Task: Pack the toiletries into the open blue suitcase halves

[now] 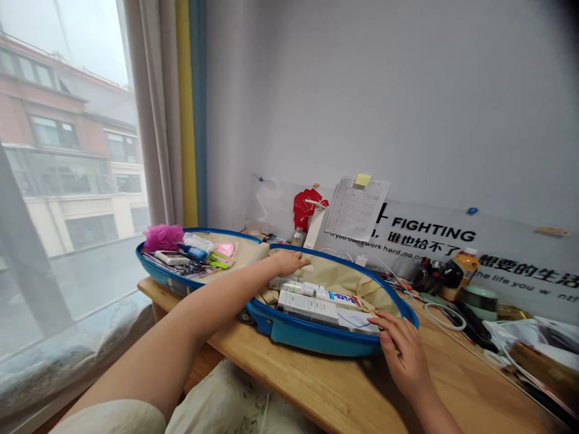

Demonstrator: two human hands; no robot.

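A blue suitcase (pixel 316 345) lies opened out on the wooden table, both halves lined in beige. My left hand (pixel 289 263) is over the inner side of the right half, fingers bent round a small white item (pixel 307 268), mostly hidden. Below it in that half are clear bottles (pixel 296 288), a toothpaste tube (pixel 339 297) and a long white box (pixel 307 306). My right hand (pixel 402 352) rests at the right front rim, fingers apart, fingertips by a flat white box (pixel 357 319). The left half holds a pink bath puff (pixel 163 237) and a blue bottle (pixel 195 252).
The wooden table (pixel 280 374) runs under the suitcase. Cables (pixel 446 325), an orange-labelled bottle (pixel 461 271) and a green-lidded jar (pixel 479 301) crowd its right side. Behind are papers (pixel 357 208) on the wall; a window (pixel 67 120) is at left.
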